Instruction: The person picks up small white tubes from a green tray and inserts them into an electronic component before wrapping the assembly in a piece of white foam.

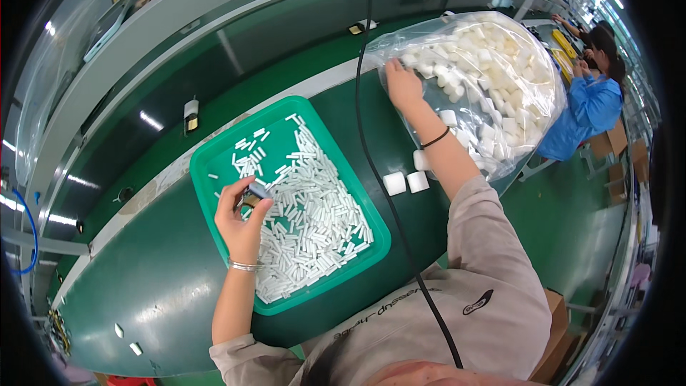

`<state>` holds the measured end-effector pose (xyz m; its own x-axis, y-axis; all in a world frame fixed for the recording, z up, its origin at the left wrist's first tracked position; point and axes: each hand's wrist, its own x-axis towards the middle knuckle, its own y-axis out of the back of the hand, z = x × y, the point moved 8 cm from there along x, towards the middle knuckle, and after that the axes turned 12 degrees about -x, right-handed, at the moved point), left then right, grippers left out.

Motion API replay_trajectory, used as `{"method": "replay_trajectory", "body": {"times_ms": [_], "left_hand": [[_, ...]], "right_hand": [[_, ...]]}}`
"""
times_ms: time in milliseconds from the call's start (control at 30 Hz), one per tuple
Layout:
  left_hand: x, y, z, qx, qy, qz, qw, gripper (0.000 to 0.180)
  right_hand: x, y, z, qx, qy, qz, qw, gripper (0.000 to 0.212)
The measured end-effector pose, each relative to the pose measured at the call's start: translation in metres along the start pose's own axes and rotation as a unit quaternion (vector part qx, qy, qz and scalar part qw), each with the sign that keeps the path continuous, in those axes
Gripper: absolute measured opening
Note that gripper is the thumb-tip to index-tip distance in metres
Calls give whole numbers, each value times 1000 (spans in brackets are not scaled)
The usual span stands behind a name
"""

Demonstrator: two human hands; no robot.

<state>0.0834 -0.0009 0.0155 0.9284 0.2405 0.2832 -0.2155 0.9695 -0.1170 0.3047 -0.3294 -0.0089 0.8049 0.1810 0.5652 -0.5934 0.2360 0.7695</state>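
Observation:
My left hand (240, 223) is closed in a pinch, thumb against fingers, on a small dark casing with a gold-toned part (255, 194). It is held above a green tray (379, 232) heaped with short white tubes (304, 204). My right hand (404, 86) is stretched out to the left end of a clear plastic bag (550, 75) full of white cylindrical foam-like pieces (493, 50). Its fingers are bent close together at the bag's edge, beside some of the pieces; what they grip is hidden. Loose white pieces (417, 181) lie on the green table near my right forearm.
A black cable (362, 114) hangs across the view between tray and bag. Beyond the table's pale edge, a green conveyor carries small casings with white tops (191, 116). Two small white pieces (136, 349) lie at lower left. A person in blue (592, 104) sits at far right.

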Motion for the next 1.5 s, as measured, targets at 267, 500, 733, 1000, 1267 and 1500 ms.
{"method": "replay_trajectory", "body": {"times_ms": [267, 500, 733, 1000, 1267, 1500], "left_hand": [[-1, 3, 0, 6, -9, 5, 1000, 37], [2, 4, 3, 21, -21, 10, 999, 37], [1, 16, -1, 47, -6, 30, 998, 38], [4, 17, -8, 53, 3, 56, 997, 38], [8, 21, -15, 34, 40, 80, 995, 39], [10, 19, -17, 27, 40, 64, 997, 40]], "right_hand": [[6, 1, 33, 28, -74, -113, 990, 17], [11, 5, 53, -131, -72, -107, 983, 22], [36, -17, 115, 58, -224, -166, 959, 57], [80, -95, 185, 97, -166, -134, 972, 67], [83, -106, 213, 187, -314, -187, 912, 63], [75, -128, 142, 172, 149, -219, 949, 36]]}}
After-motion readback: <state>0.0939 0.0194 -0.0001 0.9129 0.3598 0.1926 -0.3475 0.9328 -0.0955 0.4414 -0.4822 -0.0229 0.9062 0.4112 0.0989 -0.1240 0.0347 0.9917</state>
